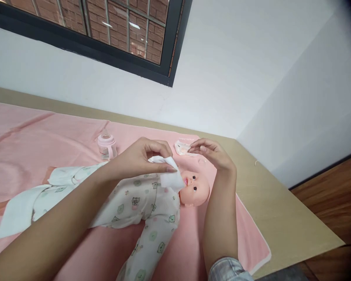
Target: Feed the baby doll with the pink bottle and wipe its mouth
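My left hand pinches a white wipe between thumb and fingers, just over the doll's chin and neck. The baby doll lies on its back, head to the right, in a white suit printed with green bears. Above the far side of its head, my right hand has its fingers stretched out, with nothing seen in them. Those fingertips overlap a small white packet; whether they touch it I cannot tell. My left forearm hides part of the doll's body.
Under the doll spreads a pink blanket on a light wooden table. A pink baby bottle stands beyond the doll's legs. A white wall with a dark-framed window rises behind. The table's edge runs along the right.
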Motion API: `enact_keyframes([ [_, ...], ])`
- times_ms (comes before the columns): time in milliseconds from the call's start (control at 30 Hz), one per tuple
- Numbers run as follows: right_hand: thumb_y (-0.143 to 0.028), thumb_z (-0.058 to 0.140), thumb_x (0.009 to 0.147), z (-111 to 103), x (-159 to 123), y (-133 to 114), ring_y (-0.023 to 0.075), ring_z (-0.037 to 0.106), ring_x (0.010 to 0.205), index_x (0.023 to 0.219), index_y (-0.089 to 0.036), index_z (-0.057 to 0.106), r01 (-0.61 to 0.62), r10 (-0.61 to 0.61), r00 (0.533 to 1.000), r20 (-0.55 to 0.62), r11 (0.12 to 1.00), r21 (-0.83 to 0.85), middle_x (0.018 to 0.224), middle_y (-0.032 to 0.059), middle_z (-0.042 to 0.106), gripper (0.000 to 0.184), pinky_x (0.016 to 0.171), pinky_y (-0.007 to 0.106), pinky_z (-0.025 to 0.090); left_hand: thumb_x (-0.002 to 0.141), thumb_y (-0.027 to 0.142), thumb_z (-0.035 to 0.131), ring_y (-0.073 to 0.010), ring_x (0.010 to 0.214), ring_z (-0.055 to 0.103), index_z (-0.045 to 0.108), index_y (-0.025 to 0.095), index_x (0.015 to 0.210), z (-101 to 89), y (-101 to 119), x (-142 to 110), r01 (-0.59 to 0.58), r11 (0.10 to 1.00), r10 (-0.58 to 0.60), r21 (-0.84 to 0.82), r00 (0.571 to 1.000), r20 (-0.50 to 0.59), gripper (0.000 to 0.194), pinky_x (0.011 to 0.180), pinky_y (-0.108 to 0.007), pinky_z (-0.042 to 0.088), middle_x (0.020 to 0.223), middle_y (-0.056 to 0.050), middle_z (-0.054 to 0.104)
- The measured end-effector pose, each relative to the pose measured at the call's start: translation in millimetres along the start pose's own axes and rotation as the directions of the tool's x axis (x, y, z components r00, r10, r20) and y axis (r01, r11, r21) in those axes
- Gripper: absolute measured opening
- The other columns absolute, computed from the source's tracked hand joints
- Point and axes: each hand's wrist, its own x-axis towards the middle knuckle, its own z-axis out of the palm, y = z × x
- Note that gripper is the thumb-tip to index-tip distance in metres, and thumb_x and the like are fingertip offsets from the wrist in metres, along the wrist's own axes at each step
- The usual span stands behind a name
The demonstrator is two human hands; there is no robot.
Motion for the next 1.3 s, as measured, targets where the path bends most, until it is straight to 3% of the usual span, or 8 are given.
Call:
enact_keyframes([
  [100, -0.047, 0.07, 0.084, -28, -3, 43, 0.0174, 0.065, 0.093, 0.101, -0.021, 0.07, -0.067, 0.096, 0.981, -0.168, 0.982, 0.174, 0.094, 0.0046, 0.068, 0.03, 0.094, 0.034, 0.051, 0.079, 0.031, 0.075, -0.0138, 0.08, 0.059, 0.066, 0.015, 0.076, 7.7, -12, 5, 0.062, 0.998, -0.063, 0.015, 0.995, 0.079, 0.019, 0.078, -0.026, 0.05, 0.082, -0.002, 0.062],
  [200, -0.049, 0.076, 0.076, -43, -9, 89, 0.0183, 0.065, 0.092, 0.1, -0.02, 0.069, -0.115, 0.208, 0.948, -0.24, 0.929, 0.352, 0.095, 0.0044, 0.068, 0.038, 0.093, 0.035, 0.052, 0.08, 0.035, 0.072, -0.015, 0.079, 0.059, 0.067, 0.016, 0.081, 20.0, -25, 9, 0.136, 0.978, -0.157, 0.156, 0.978, 0.135, 0.02, 0.075, -0.025, 0.048, 0.083, -0.002, 0.064],
  [333, -0.043, 0.076, 0.076, -41, -18, 141, 0.0209, 0.065, 0.098, 0.103, -0.02, 0.067, -0.163, 0.338, 0.901, -0.272, 0.845, 0.509, 0.1, 0.0046, 0.068, 0.036, 0.098, 0.039, 0.052, 0.083, 0.03, 0.064, -0.0152, 0.078, 0.061, 0.069, 0.018, 0.087, 36.1, -37, 11, 0.165, 0.917, -0.236, 0.362, 0.959, 0.159, 0.014, 0.07, -0.023, 0.043, 0.086, 0.001, 0.069],
  [433, -0.041, 0.073, 0.079, -33, -21, 164, 0.022, 0.065, 0.103, 0.105, -0.021, 0.064, -0.212, 0.432, 0.856, -0.283, 0.793, 0.571, 0.104, 0.0053, 0.068, 0.034, 0.103, 0.043, 0.048, 0.083, 0.026, 0.06, -0.0146, 0.077, 0.062, 0.07, 0.019, 0.085, 44.4, -40, 10, 0.144, 0.894, -0.231, 0.423, 0.959, 0.161, 0.012, 0.067, -0.023, 0.042, 0.086, 0.001, 0.07],
  [667, -0.035, 0.074, 0.078, -24, -8, 166, 0.0223, 0.063, 0.108, 0.097, -0.022, 0.06, -0.254, 0.501, 0.797, -0.338, 0.786, 0.564, 0.105, 0.0069, 0.07, 0.027, 0.101, 0.04, 0.051, 0.084, 0.017, 0.057, -0.0146, 0.078, 0.062, 0.07, 0.017, 0.08, 52.1, -36, 10, 0.056, 0.875, -0.155, 0.481, 0.973, 0.169, 0.014, 0.069, -0.024, 0.042, 0.088, -0.001, 0.069],
  [933, -0.031, 0.073, 0.079, -28, -13, 175, 0.0231, 0.067, 0.101, 0.103, -0.017, 0.06, -0.236, 0.497, 0.796, -0.346, 0.781, 0.578, 0.105, 0.0111, 0.07, 0.031, 0.1, 0.038, 0.053, 0.084, 0.012, 0.058, -0.0128, 0.073, 0.06, 0.071, 0.018, 0.079, 55.9, -36, 11, 0.003, 0.844, -0.141, 0.537, 0.966, 0.217, 0.015, 0.066, -0.023, 0.04, 0.084, -0.001, 0.066],
  [1300, -0.029, 0.068, 0.084, -34, -15, 186, 0.0238, 0.068, 0.1, 0.108, -0.013, 0.06, -0.217, 0.485, 0.809, -0.332, 0.771, 0.599, 0.106, 0.0135, 0.069, 0.03, 0.096, 0.037, 0.056, 0.087, 0.014, 0.049, -0.015, 0.073, 0.061, 0.068, 0.017, 0.075, 51.8, -39, 11, 0.004, 0.814, -0.141, 0.58, 0.971, 0.192, 0.022, 0.069, -0.025, 0.043, 0.084, -0.003, 0.065],
])
